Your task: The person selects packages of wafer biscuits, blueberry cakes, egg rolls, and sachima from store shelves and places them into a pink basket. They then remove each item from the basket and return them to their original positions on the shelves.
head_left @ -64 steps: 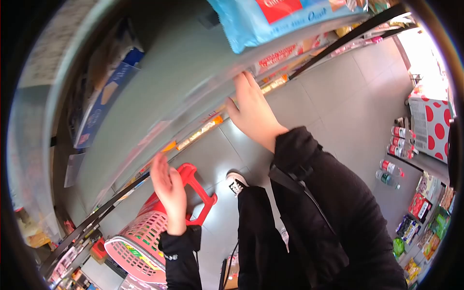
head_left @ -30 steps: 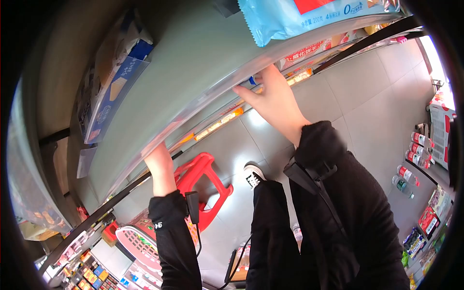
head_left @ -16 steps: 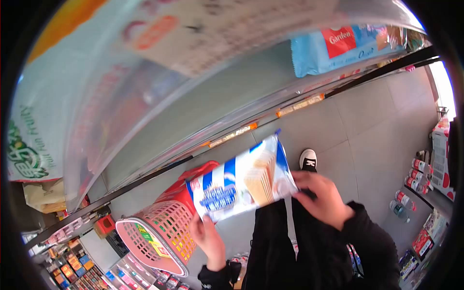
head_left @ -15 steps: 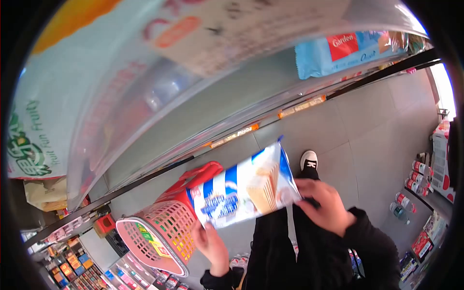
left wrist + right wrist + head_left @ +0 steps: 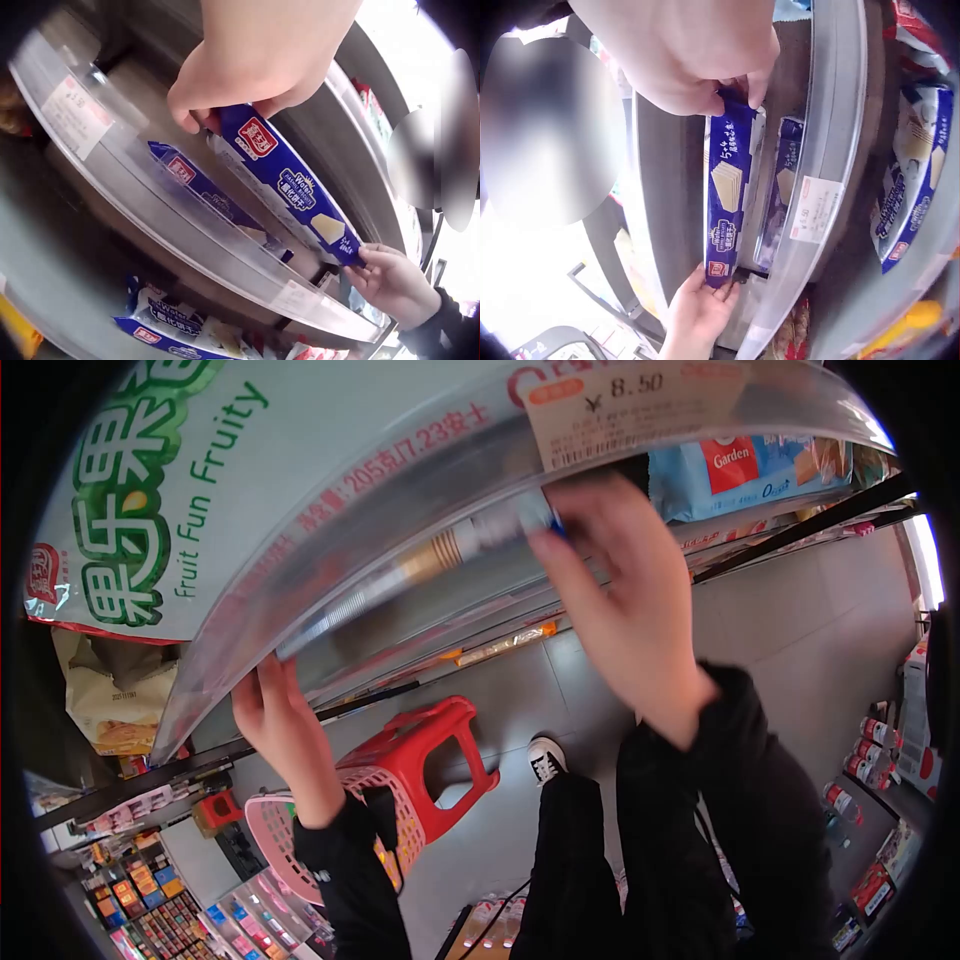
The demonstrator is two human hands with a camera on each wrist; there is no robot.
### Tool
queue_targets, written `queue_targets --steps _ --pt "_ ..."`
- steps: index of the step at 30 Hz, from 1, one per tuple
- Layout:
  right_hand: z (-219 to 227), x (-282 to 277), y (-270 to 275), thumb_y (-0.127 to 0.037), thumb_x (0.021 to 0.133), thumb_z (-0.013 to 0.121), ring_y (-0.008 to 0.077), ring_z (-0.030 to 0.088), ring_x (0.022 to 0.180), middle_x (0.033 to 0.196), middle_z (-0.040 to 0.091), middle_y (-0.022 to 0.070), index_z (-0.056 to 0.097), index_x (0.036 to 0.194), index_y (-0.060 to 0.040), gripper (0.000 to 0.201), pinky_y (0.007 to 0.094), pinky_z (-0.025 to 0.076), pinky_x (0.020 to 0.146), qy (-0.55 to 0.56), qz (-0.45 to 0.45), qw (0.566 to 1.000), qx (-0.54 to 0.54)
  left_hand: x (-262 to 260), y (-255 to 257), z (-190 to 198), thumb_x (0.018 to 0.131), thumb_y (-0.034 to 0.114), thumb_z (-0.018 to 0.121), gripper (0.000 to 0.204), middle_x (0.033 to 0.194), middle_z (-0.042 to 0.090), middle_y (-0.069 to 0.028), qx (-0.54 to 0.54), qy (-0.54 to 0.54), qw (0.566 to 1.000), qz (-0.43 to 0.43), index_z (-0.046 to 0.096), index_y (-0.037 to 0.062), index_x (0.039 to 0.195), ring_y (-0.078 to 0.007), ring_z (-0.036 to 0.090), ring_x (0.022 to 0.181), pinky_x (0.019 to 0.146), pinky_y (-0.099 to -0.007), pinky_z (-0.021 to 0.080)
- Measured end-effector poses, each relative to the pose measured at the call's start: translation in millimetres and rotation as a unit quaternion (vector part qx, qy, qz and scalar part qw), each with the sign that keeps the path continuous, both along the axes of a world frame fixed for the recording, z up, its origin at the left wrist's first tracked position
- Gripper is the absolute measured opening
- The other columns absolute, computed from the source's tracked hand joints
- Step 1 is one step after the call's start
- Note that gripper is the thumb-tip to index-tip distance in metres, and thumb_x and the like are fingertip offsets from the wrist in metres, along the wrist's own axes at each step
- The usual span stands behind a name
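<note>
A blue-and-white wafer package (image 5: 430,560) spans both hands behind the clear shelf edge in the head view. My left hand (image 5: 285,735) pinches one end, and my right hand (image 5: 640,600) pinches the other. From the left wrist, the package (image 5: 292,187) shows its narrow blue side, with my left hand (image 5: 262,60) above and right hand (image 5: 397,289) at lower right. The right wrist view has the package (image 5: 726,180) upright in the picture beside a similar blue pack (image 5: 784,176) lying on the shelf.
A price-tagged clear shelf edge (image 5: 640,430) and a white-green snack bag (image 5: 240,470) fill the head view's top. A light-blue pack (image 5: 750,475) lies at right. Below are a red plastic stool (image 5: 445,735) and a pink basket (image 5: 270,840) on the tiled floor.
The wafer package, earlier held face-up in front of the shelf, is now up at the shelf, behind its clear edge. Both hands moved up with it, and the camera view has shifted.
</note>
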State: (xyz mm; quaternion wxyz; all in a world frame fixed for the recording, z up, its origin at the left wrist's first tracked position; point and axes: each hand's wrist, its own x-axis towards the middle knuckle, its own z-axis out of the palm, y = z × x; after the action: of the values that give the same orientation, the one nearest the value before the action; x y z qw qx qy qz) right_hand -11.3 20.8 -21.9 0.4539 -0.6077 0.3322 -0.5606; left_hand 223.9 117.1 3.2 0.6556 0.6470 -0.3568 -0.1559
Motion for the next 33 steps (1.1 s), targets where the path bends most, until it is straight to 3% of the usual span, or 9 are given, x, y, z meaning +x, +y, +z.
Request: queue_targets --steps 2,4,5,7,11,23,29,31,33 --pt "3 13 -23 -0.002 0.076 0.053 0.0340 0.056 0.076 0.082 0.056 0.0201 0.048 0.090 0.0010 0.015 0.0334 0.045 0.067 -0.016 -0.045 0.998 -0.044 28 -18 -7 0.085 0.009 0.049 0.028 0.111 0.049 -0.0086 -0.021 -0.013 0.999 -0.029 0.046 -0.0030 0.110 -0.0166 0.047 0.101 0.089 -0.0299 0.037" --pt "22 13 -36 -0.001 0.078 0.050 0.0166 0.052 0.085 0.097 0.051 0.0142 0.045 0.102 0.0011 0.024 0.0258 0.042 0.073 0.132 0.002 0.991 -0.014 47 -33 -9 0.084 0.005 0.051 0.027 0.110 0.049 -0.0072 -0.065 -0.037 0.996 -0.049 0.046 -0.0006 0.110 -0.0169 0.047 0.101 0.087 -0.0355 0.037" --pt "20 16 -41 -0.001 0.078 0.050 0.0166 0.052 0.085 0.097 0.051 0.0142 0.045 0.102 0.0011 0.024 0.0258 0.042 0.073 0.132 0.000 0.991 -0.012 49 -39 -10 0.084 0.005 0.051 0.027 0.110 0.049 -0.0072 -0.064 -0.037 0.996 -0.051 0.046 -0.0006 0.110 -0.0169 0.047 0.101 0.087 -0.0355 0.037" --pt "12 25 -50 -0.001 0.077 0.049 0.0239 0.053 0.084 0.091 0.053 0.0177 0.046 0.099 0.0020 0.022 0.0310 0.043 0.071 0.141 -0.032 0.988 -0.051 50 -50 -8 0.082 0.005 0.053 0.027 0.110 0.049 -0.0058 0.004 -0.008 1.000 0.012 0.047 0.0026 0.109 -0.0166 0.047 0.100 0.088 -0.0351 0.036" --pt "-3 36 -62 -0.002 0.076 0.045 0.0387 0.054 0.081 0.080 0.056 0.0249 0.047 0.092 0.0037 0.018 0.0413 0.044 0.068 0.159 -0.094 0.974 -0.129 66 -59 -20 0.081 0.007 0.055 0.028 0.109 0.049 -0.0041 0.004 0.042 0.998 -0.045 0.048 0.0054 0.109 -0.0157 0.046 0.100 0.085 -0.0337 0.036" --pt "4 15 -47 0.003 0.070 0.043 0.0389 0.050 0.085 0.088 0.051 0.0252 0.043 0.100 0.0063 0.030 0.0398 0.042 0.074 0.212 0.006 0.971 -0.110 65 -54 -18 0.082 0.011 0.055 0.029 0.113 0.048 -0.0035 0.051 0.013 0.997 -0.059 0.049 0.0055 0.110 -0.0144 0.044 0.102 0.085 -0.0324 0.034" --pt "6 -32 12 0.001 0.072 0.050 0.0380 0.048 0.092 0.099 0.049 0.0215 0.041 0.108 0.0040 0.037 0.0399 0.041 0.077 0.192 0.029 0.973 -0.127 -26 5 -7 0.085 0.005 0.043 0.031 0.115 0.048 -0.0131 0.033 -0.251 0.968 0.000 0.040 -0.0036 0.115 -0.0188 0.044 0.108 0.094 -0.0331 0.032" --pt "-7 -55 33 0.001 0.072 0.051 0.0360 0.048 0.093 0.103 0.048 0.0194 0.042 0.108 0.0029 0.037 0.0381 0.041 0.079 0.245 0.127 0.958 -0.085 -53 39 -24 0.086 0.005 0.042 0.030 0.114 0.048 -0.0136 0.079 -0.216 0.973 -0.021 0.040 -0.0027 0.115 -0.0187 0.046 0.105 0.090 -0.0314 0.036" --pt "-29 -60 41 0.002 0.072 0.051 0.0340 0.048 0.094 0.106 0.048 0.0174 0.043 0.108 0.0019 0.037 0.0363 0.042 0.080 0.292 0.224 0.929 -0.039 -54 66 -46 0.087 0.006 0.042 0.030 0.114 0.048 -0.0140 0.141 -0.122 0.952 -0.244 0.041 -0.0009 0.116 -0.0191 0.048 0.103 0.087 -0.0311 0.039"
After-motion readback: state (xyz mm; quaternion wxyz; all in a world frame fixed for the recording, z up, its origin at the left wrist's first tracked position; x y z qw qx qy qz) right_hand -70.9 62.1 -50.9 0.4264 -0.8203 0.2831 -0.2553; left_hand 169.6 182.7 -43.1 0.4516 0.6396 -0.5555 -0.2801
